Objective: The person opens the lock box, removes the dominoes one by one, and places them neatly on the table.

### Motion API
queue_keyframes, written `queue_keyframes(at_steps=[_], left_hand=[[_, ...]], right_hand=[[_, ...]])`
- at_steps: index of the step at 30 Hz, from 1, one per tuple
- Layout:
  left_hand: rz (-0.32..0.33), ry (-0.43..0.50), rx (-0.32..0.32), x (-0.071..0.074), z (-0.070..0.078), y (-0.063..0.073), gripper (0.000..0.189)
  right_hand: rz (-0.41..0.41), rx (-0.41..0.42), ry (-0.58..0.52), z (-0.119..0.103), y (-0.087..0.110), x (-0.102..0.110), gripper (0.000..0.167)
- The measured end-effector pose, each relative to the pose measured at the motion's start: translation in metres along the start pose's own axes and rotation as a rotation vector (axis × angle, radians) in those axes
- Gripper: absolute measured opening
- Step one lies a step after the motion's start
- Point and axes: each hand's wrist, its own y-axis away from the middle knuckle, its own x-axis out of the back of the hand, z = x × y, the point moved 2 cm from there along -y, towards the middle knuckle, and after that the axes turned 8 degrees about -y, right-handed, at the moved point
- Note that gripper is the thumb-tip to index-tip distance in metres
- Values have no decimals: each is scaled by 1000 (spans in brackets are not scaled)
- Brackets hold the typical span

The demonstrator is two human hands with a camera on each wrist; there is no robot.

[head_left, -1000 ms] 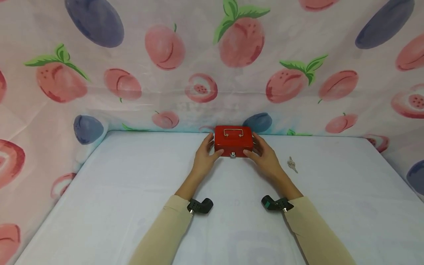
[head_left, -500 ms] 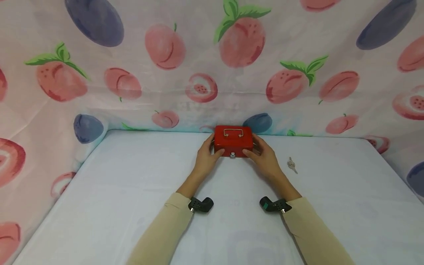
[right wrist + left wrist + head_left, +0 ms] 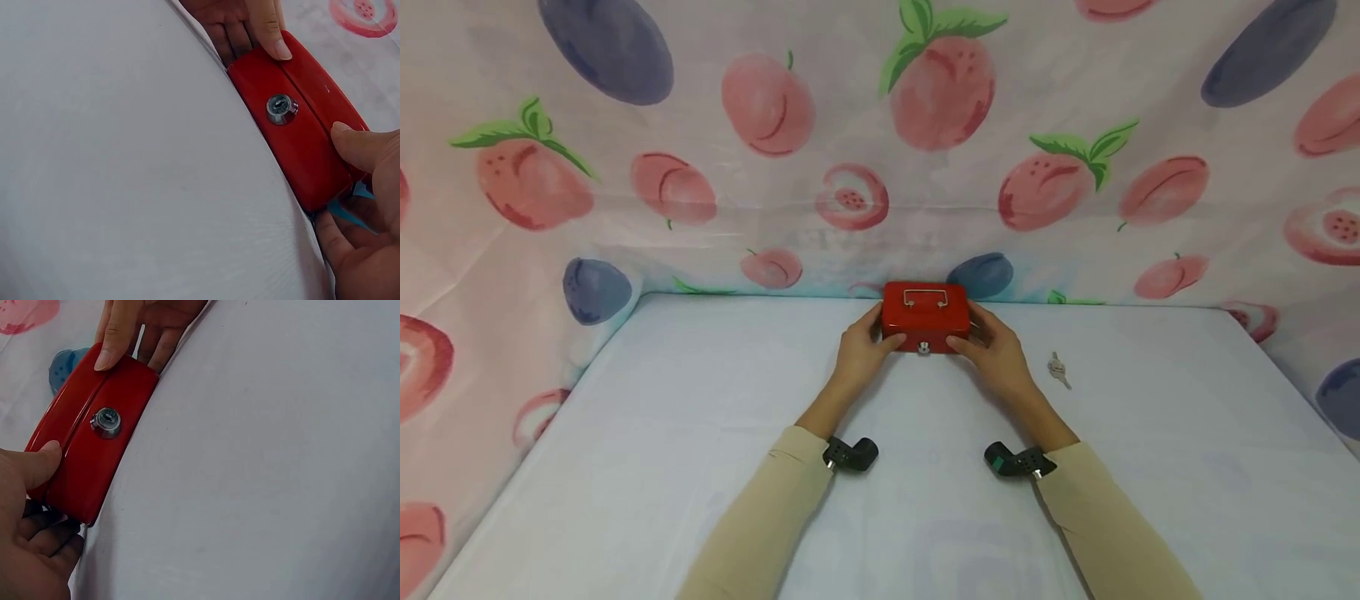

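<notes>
A red metal cash box (image 3: pixel 927 310) stands near the far edge of the table, its lid down and the wire handle on top lying flat. In the left wrist view its round silver lock (image 3: pixel 106 422) sits in the front face, below the lid seam, with no key in it. My left hand (image 3: pixel 857 354) grips the box's left end, thumb on the front and fingers round the side. At the right end my right hand (image 3: pixel 997 354) holds it the same way, its thumb (image 3: pixel 359 145) on the front by the seam. Some fingertips are hidden behind the box.
A pair of small keys (image 3: pixel 1058 369) lies on the white tablecloth (image 3: pixel 737 392) to the right of the right hand. Behind the table's far edge hangs a fruit-patterned cloth (image 3: pixel 850 108), close behind the box. Black wrist cameras (image 3: pixel 852 455) sit on both wrists.
Both hands stay on the cash box, with their fingers drawn slightly closer against its sides. The box and keys keep their places; the head view shifts slightly.
</notes>
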Motion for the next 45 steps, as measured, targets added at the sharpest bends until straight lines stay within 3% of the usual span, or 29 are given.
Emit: queue_keyframes(at_steps=[13,19,26,36,45], left_hand=[[23,-59,-47,2,4,2,63],[43,-24,-61,4,6,3,61],[69,67,-11,8,8,5,62],[71,83,-28,17,15,11,63],[88,74,-29,26,20,23,61]], right_hand=[[8,-20,15,-3,1,0,68],[14,-22,2,-4,1,0,67],[6,-17,5,-12,-2,-2,68],[18,-61,11,-25,5,-2,71],[-3,-24,42,-36,13,-4,72]])
